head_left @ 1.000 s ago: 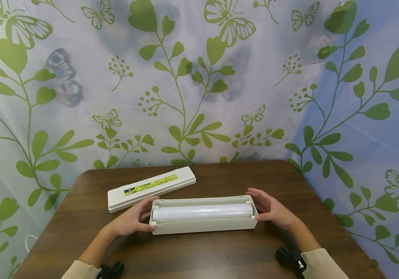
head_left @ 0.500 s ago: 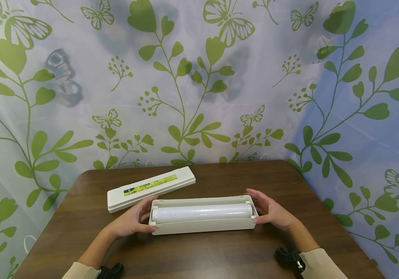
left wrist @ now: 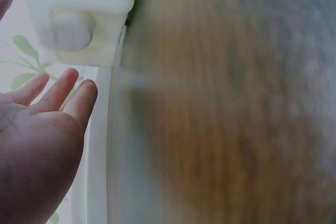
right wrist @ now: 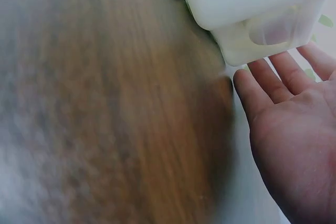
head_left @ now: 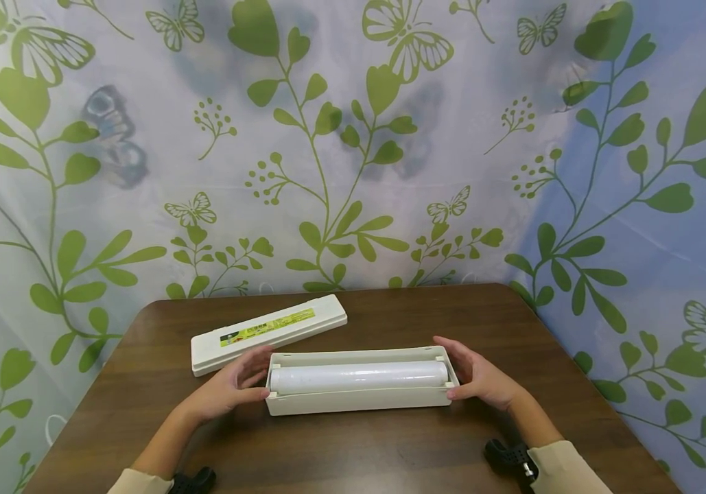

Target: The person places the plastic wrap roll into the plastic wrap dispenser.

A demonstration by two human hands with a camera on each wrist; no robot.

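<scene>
In the view from the head, a long white open-topped box [head_left: 359, 401] sits on the brown table [head_left: 383, 449], open side up, between a person's two hands. A glossy white roll [head_left: 359, 374] lies lengthwise inside; its fit suggests the box was made to cradle it. The left hand [head_left: 229, 385] and right hand [head_left: 482, 377] frame opposite ends, probably to steady or square the box evenly. Each thumb comes to a front corner, while the other fingers reach around behind. Just behind, toward the left, a slim white lid [head_left: 269, 335] with a yellow-green label lies at a slant, perhaps set there to leave the box accessible. Past the table hangs a leaf-and-butterfly curtain [head_left: 353, 137].

In the left wrist view, the palm shows and the fingers are loosely spread and nearly straight, their tips just beside the box's end, gripping nothing. That end has a squarish recess with a rounded pale shape in it. Only the thumb's tip shows, at the edge.

In the right wrist view, the fingers are likewise extended, slightly fanned, with the tips close against the box's end. I cannot tell whether they touch or press it; they are not clenched.
</scene>
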